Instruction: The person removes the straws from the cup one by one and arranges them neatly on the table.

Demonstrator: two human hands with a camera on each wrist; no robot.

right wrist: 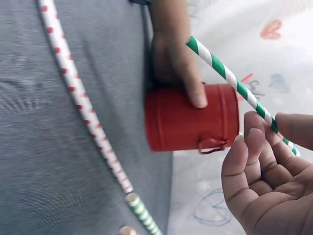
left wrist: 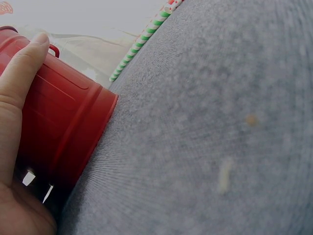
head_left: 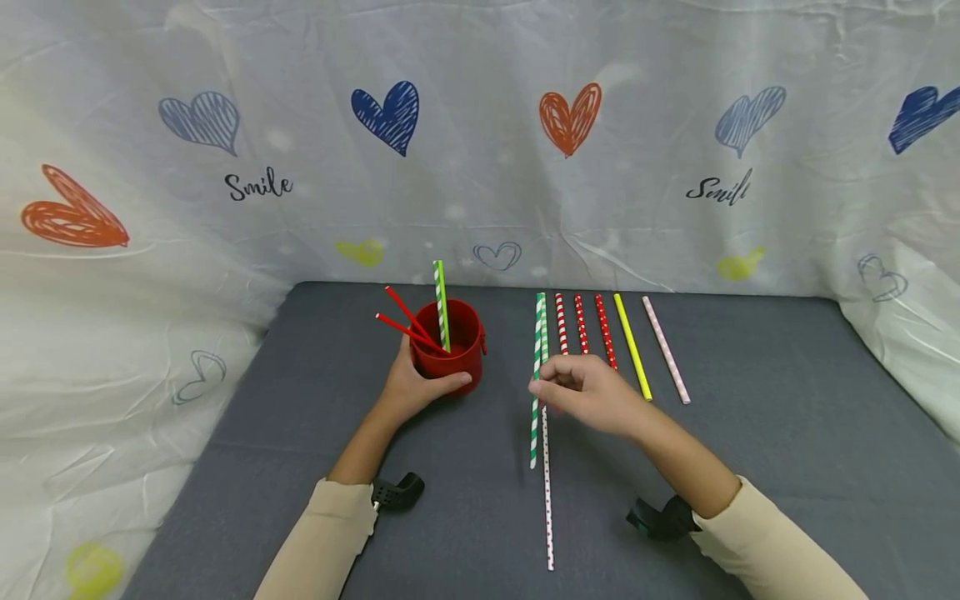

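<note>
My left hand [head_left: 417, 385] grips a small red bucket [head_left: 468, 360] that stands upright on the table, thumb along its front side. Two red straws [head_left: 407, 309] lean out of it to the left, and lime-green and green-striped straws [head_left: 441, 304] stand inside. Between thumb and fingers, my right hand [head_left: 594, 395] pinches a green-and-white striped paper straw [right wrist: 223, 71], raised off the table in the right wrist view. Beneath it lie another green-striped straw [right wrist: 142, 213] and a white straw with red dots [right wrist: 88, 115], end to end.
Right of the held straw lie a red-and-white striped straw [head_left: 561, 323], two red dotted straws [head_left: 603, 321], a yellow straw [head_left: 632, 346] and a pale pink straw [head_left: 666, 350]. A white curtain [head_left: 480, 192] printed with hearts hangs behind the grey table [head_left: 757, 433].
</note>
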